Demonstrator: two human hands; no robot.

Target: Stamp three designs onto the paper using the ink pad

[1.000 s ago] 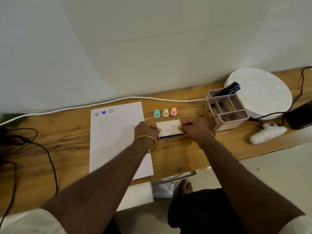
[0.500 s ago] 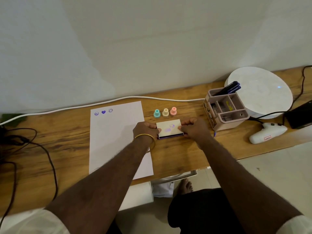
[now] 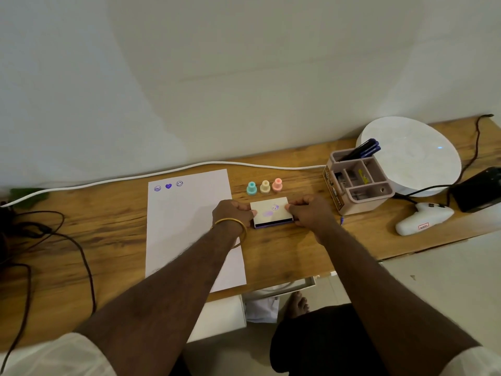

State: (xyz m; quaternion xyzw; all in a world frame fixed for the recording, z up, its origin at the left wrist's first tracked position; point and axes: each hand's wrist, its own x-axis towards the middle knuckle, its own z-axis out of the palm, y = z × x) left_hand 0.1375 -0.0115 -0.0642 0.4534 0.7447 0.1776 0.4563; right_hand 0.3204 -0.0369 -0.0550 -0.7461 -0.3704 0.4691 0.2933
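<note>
A white sheet of paper (image 3: 187, 226) lies on the wooden desk (image 3: 284, 251), with three purple prints at its top left: a face, a heart and a smiley (image 3: 168, 186). Right of it sits the closed ink pad (image 3: 271, 212), cream lid with purple smudges. My left hand (image 3: 233, 214) grips its left end and my right hand (image 3: 307, 213) grips its right end. Three small stamps stand in a row behind the pad: teal (image 3: 251, 188), yellow (image 3: 265, 186) and pink (image 3: 277, 184).
A pink desk organiser (image 3: 357, 183) with pens stands to the right, before a round white device (image 3: 414, 153). A white handheld tool (image 3: 423, 218) and a black box (image 3: 477, 188) lie further right. A white cable (image 3: 108, 181) runs along the wall; black cables (image 3: 54, 240) lie left.
</note>
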